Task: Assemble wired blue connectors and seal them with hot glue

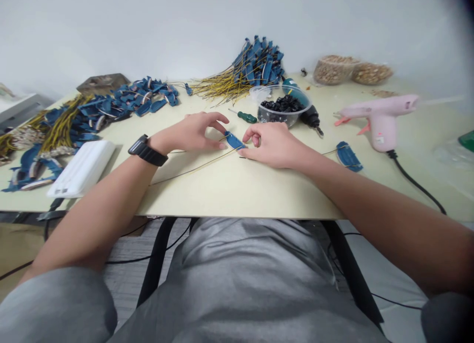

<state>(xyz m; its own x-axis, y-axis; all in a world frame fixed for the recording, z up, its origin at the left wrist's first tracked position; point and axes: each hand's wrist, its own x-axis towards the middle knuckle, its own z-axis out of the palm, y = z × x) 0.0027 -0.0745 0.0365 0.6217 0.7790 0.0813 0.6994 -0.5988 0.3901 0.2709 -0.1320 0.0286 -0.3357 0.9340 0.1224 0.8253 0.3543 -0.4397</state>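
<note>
Surface [281,190] carries one blue piece [234,141] between left hand [196,131], grip apart, and right hand [274,145], grip clamped or not I cannot tell. Around: second blue piece [348,157], one screwdriver [247,117], one glue gun [385,118], one bowl [292,117] partly hiding one drill [310,118].

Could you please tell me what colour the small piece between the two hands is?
The small piece is blue, seen best in the head view.

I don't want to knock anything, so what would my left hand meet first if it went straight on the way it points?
Most likely the small blue piece just ahead of your left hand; whether they already touch is hard to tell. Your right hand is just beyond it.
</note>
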